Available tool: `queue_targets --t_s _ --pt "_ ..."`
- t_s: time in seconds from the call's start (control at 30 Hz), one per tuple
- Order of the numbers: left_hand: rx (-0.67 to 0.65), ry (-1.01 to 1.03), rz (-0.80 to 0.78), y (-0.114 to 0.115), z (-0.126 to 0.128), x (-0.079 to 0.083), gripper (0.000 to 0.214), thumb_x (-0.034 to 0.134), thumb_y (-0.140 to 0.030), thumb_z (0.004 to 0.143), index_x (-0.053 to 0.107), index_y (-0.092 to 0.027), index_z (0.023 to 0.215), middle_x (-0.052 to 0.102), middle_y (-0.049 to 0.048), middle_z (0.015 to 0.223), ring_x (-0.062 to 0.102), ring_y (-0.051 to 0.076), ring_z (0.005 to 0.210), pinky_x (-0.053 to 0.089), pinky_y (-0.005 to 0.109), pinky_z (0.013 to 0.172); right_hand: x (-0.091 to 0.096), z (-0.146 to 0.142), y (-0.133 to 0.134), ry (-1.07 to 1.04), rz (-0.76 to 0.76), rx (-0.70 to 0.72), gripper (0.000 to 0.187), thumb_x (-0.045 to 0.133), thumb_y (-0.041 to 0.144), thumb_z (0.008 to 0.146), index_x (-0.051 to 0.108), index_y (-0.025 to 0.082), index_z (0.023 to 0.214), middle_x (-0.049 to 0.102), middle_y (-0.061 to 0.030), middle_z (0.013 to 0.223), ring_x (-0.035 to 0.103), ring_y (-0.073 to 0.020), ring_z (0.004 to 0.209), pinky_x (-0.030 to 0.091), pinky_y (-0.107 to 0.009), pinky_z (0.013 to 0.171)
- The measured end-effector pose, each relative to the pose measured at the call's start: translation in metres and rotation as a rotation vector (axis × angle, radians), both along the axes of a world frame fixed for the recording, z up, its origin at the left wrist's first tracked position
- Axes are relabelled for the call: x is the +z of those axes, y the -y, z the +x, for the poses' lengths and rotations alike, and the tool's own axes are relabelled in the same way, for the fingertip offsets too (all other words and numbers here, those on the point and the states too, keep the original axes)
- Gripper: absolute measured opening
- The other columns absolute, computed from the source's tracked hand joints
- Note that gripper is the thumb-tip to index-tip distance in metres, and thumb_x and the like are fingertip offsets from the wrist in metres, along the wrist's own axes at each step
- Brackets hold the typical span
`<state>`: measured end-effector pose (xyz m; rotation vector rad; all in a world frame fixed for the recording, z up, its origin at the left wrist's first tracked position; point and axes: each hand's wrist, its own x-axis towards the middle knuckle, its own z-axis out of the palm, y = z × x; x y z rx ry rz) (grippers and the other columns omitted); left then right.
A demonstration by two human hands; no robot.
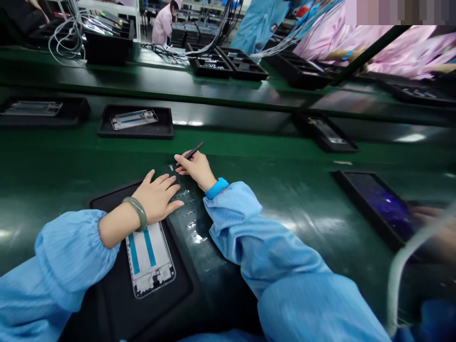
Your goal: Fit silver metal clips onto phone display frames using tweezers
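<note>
You're pinching slim black tweezers in your right hand, thumb and fingers closed on the shaft, lower tip angled down just over the top end of a dark panel dotted with rows of small shiny marks. Your left hand is open, palm down, fingers spread, holding nothing, and its fingertips rest on that panel. Beside it, a white-and-blue phone frame lies in a black tray, just below your left wrist.

The left hand rests just beside a white phone frame in a black tray. The right hand pinches black tweezers near a green conveyor belt.
</note>
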<state>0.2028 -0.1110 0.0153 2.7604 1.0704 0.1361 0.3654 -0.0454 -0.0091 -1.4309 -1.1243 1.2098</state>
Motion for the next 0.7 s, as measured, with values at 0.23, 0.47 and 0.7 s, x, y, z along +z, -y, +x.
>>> queue_targets --t_s 0.23,0.47,0.7 --pt "0.004 0.041 -0.026 0.001 -0.004 0.000 0.047 0.034 -0.048 0.091 0.051 -0.017 0.123 0.048 0.0130 0.135 0.037 0.030 0.129 0.016 0.055 0.108 0.003 -0.008 -0.002 -0.012 -0.020 -0.021 0.014 0.067 0.020 0.077 0.054 0.016 0.077 0.062 0.0019 0.058 0.064 -0.0103 0.048 0.050 -0.015 0.040" --pt "0.043 0.212 -0.119 -0.001 -0.004 -0.002 0.041 0.044 -0.042 0.088 0.055 -0.016 0.117 0.051 0.0142 0.132 0.038 0.030 0.128 0.013 0.056 0.108 0.028 -0.001 0.013 -0.173 -0.014 0.035 0.011 0.063 0.024 0.080 0.057 0.015 0.077 0.065 0.0009 0.065 0.059 -0.0044 0.047 0.046 -0.010 0.040" --pt "0.280 0.634 -0.283 0.005 -0.017 0.018 0.028 0.047 -0.038 0.086 0.056 -0.017 0.104 0.062 0.0086 0.108 0.057 0.019 0.101 0.043 0.038 0.092 0.052 -0.016 0.054 -0.437 0.134 0.107 0.026 0.071 0.039 0.071 0.058 0.017 0.076 0.067 0.0022 0.067 0.056 -0.0038 0.045 0.044 -0.011 0.040"
